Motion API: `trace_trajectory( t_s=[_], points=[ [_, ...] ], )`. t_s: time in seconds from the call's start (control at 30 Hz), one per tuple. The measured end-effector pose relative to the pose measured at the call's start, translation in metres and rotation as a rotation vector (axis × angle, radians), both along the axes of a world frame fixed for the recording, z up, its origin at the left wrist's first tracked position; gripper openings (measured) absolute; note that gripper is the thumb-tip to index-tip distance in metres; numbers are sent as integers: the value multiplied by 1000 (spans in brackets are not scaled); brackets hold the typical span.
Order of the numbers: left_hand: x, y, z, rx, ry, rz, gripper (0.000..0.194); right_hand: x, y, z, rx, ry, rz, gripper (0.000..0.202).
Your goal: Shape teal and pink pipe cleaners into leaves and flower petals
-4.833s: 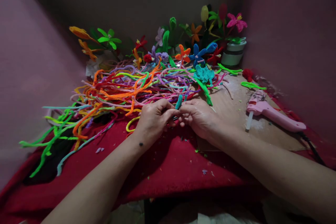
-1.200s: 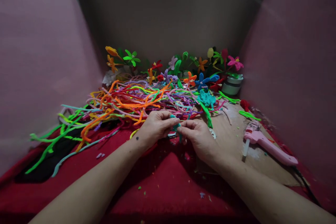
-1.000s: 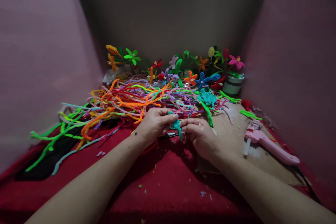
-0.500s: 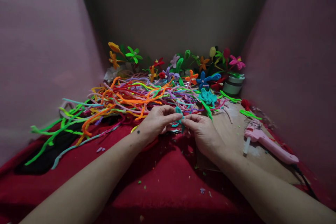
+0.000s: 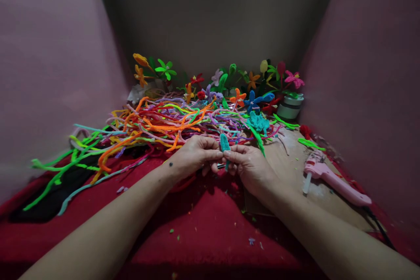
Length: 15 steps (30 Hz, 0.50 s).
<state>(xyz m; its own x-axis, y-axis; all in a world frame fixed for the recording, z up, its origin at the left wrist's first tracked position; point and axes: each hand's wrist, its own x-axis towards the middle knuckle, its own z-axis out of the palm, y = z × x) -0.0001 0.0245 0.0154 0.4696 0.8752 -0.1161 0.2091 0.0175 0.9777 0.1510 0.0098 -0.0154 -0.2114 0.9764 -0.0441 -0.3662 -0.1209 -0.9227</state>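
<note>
Between my two hands is a small teal pipe-cleaner petal (image 5: 225,141), upright, with its rounded end on top and a short end poking out below the fingers. My left hand (image 5: 204,154) pinches it from the left, thumb against its lower part. From the other side my right hand (image 5: 246,159) grips the same petal with thumb and forefinger. Just beyond the hands lies a heap of loose pipe cleaners (image 5: 164,118) in many colours. A ruffled teal pipe-cleaner piece (image 5: 258,122) rests behind my right hand.
A pink glue gun (image 5: 334,179) lies on a cardboard sheet (image 5: 285,170) at the right, its cord trailing off. Finished pipe-cleaner flowers (image 5: 252,100) and a pale jar (image 5: 290,106) line the back wall. Small scraps dot the red cloth (image 5: 203,236).
The teal petal has turned so its broad face shows, standing more upright. Both hands have closed in around its lower part. The view has shifted slightly.
</note>
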Motion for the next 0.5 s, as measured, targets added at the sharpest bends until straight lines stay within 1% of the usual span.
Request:
trace_trajectory(
  t_s=[0.1, 0.2, 0.27, 0.4, 0.5],
  points=[
    [0, 2, -2, -66, -115, -73, 13, -1, 0, -1, -32, 61, 20, 21],
    [0, 3, -6, -55, -131, -114, 15, -1, 0, -3, -38, 74, 48, 22],
    [0, 3, -8, -48, -126, -115, 16, -1, 0, -4, -35, 60, 31, 22],
    [1, 2, -9, -40, -128, -77, 15, -1, 1, -4, -25, -2, -56, 21],
    [4, -2, -6, 41, -11, -33, 12, -1, 2, -7, 22, -79, -100, 18]
  ],
)
